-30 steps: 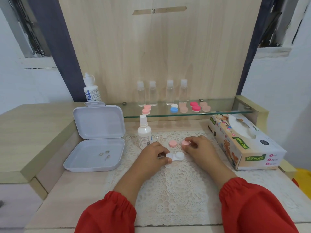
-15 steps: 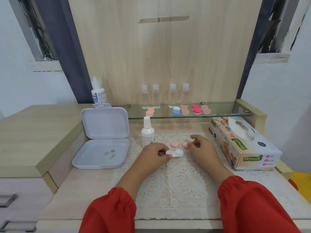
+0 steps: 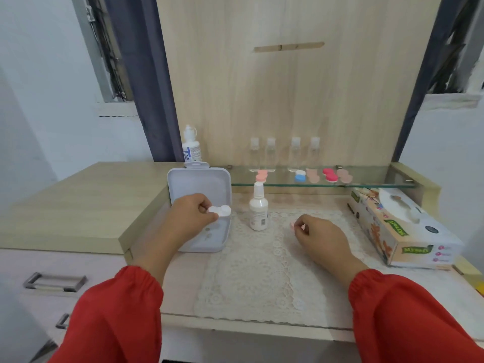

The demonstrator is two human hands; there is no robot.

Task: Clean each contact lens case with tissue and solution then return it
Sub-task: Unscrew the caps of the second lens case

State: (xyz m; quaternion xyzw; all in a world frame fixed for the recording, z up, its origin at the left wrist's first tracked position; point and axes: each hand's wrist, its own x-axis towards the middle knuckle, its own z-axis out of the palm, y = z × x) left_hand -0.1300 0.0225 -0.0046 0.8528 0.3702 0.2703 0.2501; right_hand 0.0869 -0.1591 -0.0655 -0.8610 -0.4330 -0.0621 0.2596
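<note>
The white lens case [image 3: 220,210] is pinched by one end in your left hand [image 3: 192,213], held in the air over the open white box [image 3: 200,210] at the left of the bench [image 3: 183,279]. Its two round cups point right, past your fingertips, in front of the box's raised lid. Your right hand [image 3: 318,235] rests on the lace mat [image 3: 262,271], thumb and fingers curled around pink caps [image 3: 293,225]; only small pink edges show between the fingers, so you cannot tell how many it holds. Your two hands are well apart, with the white solution bottle [image 3: 258,209] standing upright between them at the back edge of the mat. A few small items lie in the box's tray, too blurred to name. Red sleeves [image 3: 117,315] cover both your forearms. At the right of the bench lies a tissue box [image 3: 403,231], its opening facing up. Behind the bottle, a glass shelf [image 3: 366,183] carries more lens cases: a pale pink one [image 3: 261,175], a blue and white one [image 3: 300,176], a beige one [image 3: 312,175], a bright pink one [image 3: 329,174] and another beige one [image 3: 344,175]. Four small clear bottles [image 3: 282,154] stand in a row behind them against the wooden back panel [image 3: 288,87]. A larger white bottle [image 3: 191,145] with a blue label stands behind the box lid.
</note>
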